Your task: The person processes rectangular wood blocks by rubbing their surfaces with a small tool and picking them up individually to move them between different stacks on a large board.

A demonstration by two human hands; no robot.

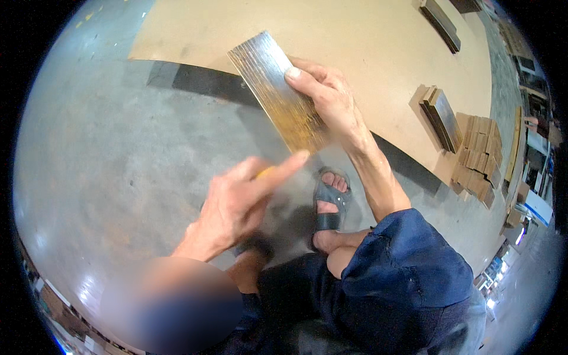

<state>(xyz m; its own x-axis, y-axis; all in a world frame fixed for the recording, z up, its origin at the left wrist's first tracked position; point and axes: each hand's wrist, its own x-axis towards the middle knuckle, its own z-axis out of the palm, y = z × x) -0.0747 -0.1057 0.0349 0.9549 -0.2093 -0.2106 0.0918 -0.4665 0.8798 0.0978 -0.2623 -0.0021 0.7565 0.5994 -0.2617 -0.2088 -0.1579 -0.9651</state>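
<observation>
In my right hand (331, 97) is a short, flat rectangular board (275, 89) with a glossy, streaked wood-grain face. My thumb lies on its face and the other fingers go behind it. The board slants, its upper end to the left. Below it my left hand (236, 192) has its index finger stretched toward the board's lower corner; whether the fingertip touches cannot be told. A small yellow thing (266, 172) shows between the left hand's closed fingers, mostly hidden and blurred, its kind unclear.
A large tan sheet table top (195, 35) spans the far side. On its right stand a stack of wood-faced boards (442, 118), a pile of brown pieces (478, 151) and another stack (441, 25). My sandalled foot (331, 198) rests on the grey floor (118, 177).
</observation>
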